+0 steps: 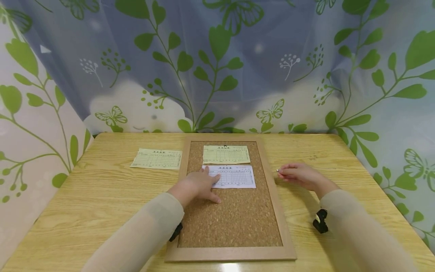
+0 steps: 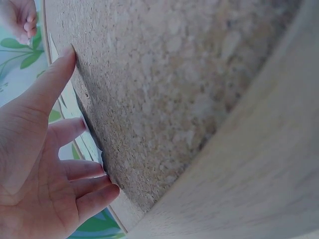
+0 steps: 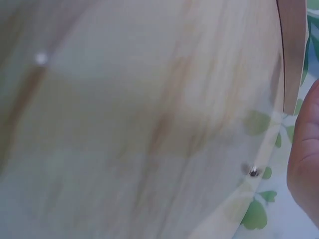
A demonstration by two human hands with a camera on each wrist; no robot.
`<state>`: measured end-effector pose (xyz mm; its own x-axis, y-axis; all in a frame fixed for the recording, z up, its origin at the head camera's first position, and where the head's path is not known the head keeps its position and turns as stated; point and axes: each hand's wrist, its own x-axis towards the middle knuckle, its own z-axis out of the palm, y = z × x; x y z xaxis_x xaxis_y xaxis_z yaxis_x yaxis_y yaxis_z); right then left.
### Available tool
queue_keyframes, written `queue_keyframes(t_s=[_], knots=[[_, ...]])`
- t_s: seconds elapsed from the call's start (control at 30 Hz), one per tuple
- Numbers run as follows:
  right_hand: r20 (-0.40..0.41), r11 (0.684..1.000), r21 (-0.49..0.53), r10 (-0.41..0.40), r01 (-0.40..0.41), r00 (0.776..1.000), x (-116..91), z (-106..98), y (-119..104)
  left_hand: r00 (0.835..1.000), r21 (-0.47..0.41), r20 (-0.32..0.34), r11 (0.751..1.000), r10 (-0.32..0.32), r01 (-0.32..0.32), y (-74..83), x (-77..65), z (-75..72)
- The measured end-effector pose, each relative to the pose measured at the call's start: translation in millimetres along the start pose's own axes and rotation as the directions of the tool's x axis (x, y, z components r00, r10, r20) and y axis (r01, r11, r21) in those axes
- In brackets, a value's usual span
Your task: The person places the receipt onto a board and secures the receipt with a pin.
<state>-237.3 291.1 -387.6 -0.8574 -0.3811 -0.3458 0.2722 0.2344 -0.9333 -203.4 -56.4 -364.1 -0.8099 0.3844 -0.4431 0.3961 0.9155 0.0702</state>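
My left hand (image 1: 199, 183) lies spread on a white printed slip (image 1: 238, 177) on the cork board (image 1: 234, 219), its fingertips pressing the slip's left part. In the left wrist view, these fingers (image 2: 92, 201) reach nearly straight to the paper's edge. Just above, a yellow slip (image 1: 225, 155) is fixed at its top by a thumbtack (image 1: 225, 146). Right of the board's frame, my right hand (image 1: 304, 176) pinches a small shiny thumbtack (image 1: 277, 170) between thumb and fingertips, close over the table. The right wrist view shows only part of that hand (image 3: 305, 149).
Another yellow slip (image 1: 157, 158) lies on the wooden table (image 1: 112, 189) left of the board. The board's raised wooden frame (image 1: 231, 255) surrounds the cork. A small shiny piece (image 3: 254, 172) appears near the table's edge. Behind hangs a leaf-patterned curtain (image 1: 217, 87).
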Motion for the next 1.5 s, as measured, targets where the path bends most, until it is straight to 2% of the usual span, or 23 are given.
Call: queue_keyframes(t_s=[0.3,0.5,0.63,0.97,1.17,1.33,1.5], knots=[[0.04,1.0,-0.001,0.016,-0.016,0.999,14.5,14.2,1.0,1.0,0.007,-0.008,1.0,0.004,-0.004,1.9,0.3,0.3],[0.049,0.999,0.045,-0.002,0.0,0.999,15.6,18.3,-1.4,1.0,0.008,-0.012,1.0,0.006,-0.006,1.8,0.1,0.3],[0.033,0.998,0.066,-0.002,0.0,0.999,15.4,20.7,-2.7,1.0,0.013,-0.013,1.0,0.005,-0.005,1.2,0.6,1.0],[-0.018,1.0,0.023,0.011,-0.011,1.0,16.7,22.5,-2.6,1.0,0.012,-0.012,1.0,0.004,-0.004,0.6,1.0,2.0],[-0.016,0.998,0.055,0.001,-0.001,1.0,17.2,23.2,-2.1,1.0,0.018,-0.012,1.0,0.003,-0.002,0.6,1.2,2.4],[0.002,0.999,0.035,-0.029,0.029,1.0,18.3,21.4,0.6,1.0,0.019,-0.012,1.0,0.001,-0.001,0.9,0.4,2.0],[-0.014,0.999,0.036,-0.033,0.034,0.999,19.4,22.3,-0.6,1.0,0.014,-0.012,1.0,-0.002,0.002,0.7,0.5,1.8]])
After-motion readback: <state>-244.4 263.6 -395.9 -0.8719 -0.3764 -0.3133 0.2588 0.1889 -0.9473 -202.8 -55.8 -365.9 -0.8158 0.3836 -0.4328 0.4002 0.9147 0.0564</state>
